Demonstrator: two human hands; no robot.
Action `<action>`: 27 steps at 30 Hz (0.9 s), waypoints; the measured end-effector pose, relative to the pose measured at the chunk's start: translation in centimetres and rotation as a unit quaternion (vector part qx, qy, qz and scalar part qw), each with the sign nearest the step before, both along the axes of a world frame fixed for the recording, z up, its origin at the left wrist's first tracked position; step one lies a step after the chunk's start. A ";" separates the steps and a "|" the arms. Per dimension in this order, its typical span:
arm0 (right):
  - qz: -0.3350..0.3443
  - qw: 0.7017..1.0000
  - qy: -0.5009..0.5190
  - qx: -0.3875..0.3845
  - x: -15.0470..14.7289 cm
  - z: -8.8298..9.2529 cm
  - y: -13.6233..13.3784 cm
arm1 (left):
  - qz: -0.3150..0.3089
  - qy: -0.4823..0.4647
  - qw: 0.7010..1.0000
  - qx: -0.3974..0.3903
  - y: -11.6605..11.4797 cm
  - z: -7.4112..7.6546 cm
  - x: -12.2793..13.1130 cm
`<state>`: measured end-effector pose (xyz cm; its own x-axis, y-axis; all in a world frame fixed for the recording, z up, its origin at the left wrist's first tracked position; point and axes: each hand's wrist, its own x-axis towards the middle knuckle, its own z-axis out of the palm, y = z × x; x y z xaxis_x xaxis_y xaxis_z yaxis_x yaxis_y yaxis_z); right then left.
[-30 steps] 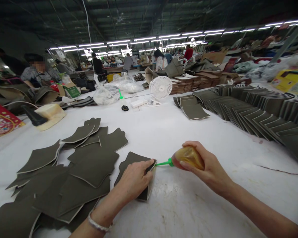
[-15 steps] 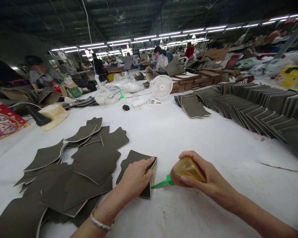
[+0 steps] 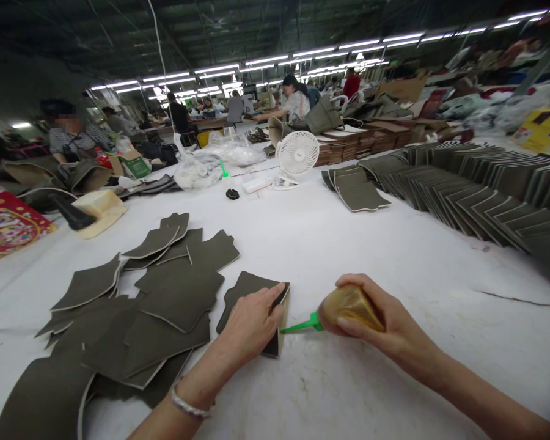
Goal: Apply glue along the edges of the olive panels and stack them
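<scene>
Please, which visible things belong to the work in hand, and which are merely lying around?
Likely in the work:
- dark panel under the left hand
- amber bottle in the right hand
- loose panels
- row of similar panels

Likely just lying about:
- white fan
- small black object
- plastic bag

A rounded, translucent amber, green-nozzled squeeze bottle (image 3: 341, 308) tilts sideways, its tip at the pale right-hand border of a thin, dark olive, leather-like panel (image 3: 250, 284) lying on the white tabletop (image 3: 297, 238).
</scene>
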<state>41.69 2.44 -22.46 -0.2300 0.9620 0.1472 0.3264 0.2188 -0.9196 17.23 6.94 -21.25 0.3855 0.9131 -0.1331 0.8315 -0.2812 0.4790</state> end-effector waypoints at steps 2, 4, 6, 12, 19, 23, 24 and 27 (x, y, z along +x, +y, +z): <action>0.016 1.000 0.001 -0.003 0.1 0.0 0.0 | -0.002 0.003 1.000 0.000 0.0 0.0 0.0; 0.038 0.999 0.005 -0.013 0.2 -0.1 0.1 | -0.002 0.005 1.000 0.000 0.0 0.0 0.0; 0.033 0.999 0.001 -0.007 0.4 -0.2 0.2 | 0.000 0.007 1.000 -0.001 0.0 0.1 0.0; 0.030 0.999 0.011 0.005 0.7 -0.7 0.3 | -0.003 0.007 1.000 -0.001 0.0 -0.1 0.0; 0.018 0.999 -0.001 0.028 1.3 -1.1 0.8 | 0.001 0.010 1.000 -0.003 0.0 -0.1 0.0; 0.045 0.999 0.023 0.007 1.0 -1.2 0.7 | 0.000 0.014 1.000 -0.010 0.0 0.2 0.1; 0.060 0.998 0.032 -0.008 0.9 -1.2 0.6 | 0.000 0.015 1.000 -0.010 0.0 0.2 0.1; 0.050 0.998 0.038 -0.019 0.6 -1.1 0.7 | 0.000 0.017 1.000 -0.009 0.0 0.3 0.2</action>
<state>42.27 3.12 -23.60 -0.3145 0.9399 0.1326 0.2332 0.2119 -0.9491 17.46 6.98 -20.92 0.3809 0.9102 -0.1624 0.8476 -0.2736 0.4547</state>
